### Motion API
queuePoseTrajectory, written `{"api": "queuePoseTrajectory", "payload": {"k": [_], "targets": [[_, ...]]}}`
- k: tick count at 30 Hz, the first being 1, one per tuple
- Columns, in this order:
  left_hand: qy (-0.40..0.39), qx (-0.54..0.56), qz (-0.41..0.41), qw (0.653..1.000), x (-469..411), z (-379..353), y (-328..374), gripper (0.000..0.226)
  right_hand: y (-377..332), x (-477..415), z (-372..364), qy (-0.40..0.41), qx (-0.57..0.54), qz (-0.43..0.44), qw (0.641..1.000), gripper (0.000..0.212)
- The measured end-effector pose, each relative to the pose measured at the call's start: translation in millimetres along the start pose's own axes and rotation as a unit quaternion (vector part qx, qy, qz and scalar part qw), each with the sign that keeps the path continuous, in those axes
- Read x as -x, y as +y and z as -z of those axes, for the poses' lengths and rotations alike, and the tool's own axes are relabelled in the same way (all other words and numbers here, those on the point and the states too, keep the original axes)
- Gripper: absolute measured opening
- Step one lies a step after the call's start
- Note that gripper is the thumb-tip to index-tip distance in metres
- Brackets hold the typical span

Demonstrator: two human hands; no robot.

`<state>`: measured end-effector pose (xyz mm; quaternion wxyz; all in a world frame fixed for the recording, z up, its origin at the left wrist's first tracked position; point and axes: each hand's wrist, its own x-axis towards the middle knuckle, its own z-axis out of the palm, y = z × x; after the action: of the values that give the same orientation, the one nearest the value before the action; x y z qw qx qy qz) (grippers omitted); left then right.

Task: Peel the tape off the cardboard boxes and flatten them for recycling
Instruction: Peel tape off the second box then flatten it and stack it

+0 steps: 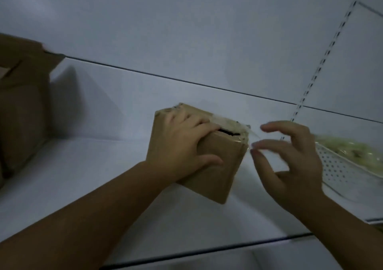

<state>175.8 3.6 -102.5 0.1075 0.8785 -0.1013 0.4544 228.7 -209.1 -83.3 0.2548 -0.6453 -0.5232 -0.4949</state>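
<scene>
Head view: our left grip clasps the cardboard box; whether our right grip holds the tape, we cannot tell.

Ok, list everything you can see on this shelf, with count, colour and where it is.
small box: one, brown, middle of the shelf, top seam gaping
tape: one strip, clear, along the small box's top, right end lifted
big box: one, brown, far left
tray: one, white, perforated, far right
wad: one, pale green, blurred, in the tray
shelf: one, white
left hand: grips the small box from above
right hand: fingers seem to pinch the tape's end
</scene>
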Motion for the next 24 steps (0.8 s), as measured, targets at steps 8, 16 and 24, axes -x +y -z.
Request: {"api": "queuePoseTrajectory", "payload": {"k": [8, 16, 24], "targets": [[0.080, 0.196, 0.091, 0.973, 4, 16, -18, 0.031, -8, 34, -31, -0.171, 0.087, -0.067, 0.979, 0.071], [0.004, 0.072, 0.126, 0.989, 8, 11, -22, 0.046, -17, 33, -51, -0.108, 0.074, -0.134, 0.982, 0.046], [0.004, 0.061, 0.118, 0.991, 8, 9, -24, 0.044, -10, 27, -54, -0.071, 0.103, -0.111, 0.986, 0.023]]}}
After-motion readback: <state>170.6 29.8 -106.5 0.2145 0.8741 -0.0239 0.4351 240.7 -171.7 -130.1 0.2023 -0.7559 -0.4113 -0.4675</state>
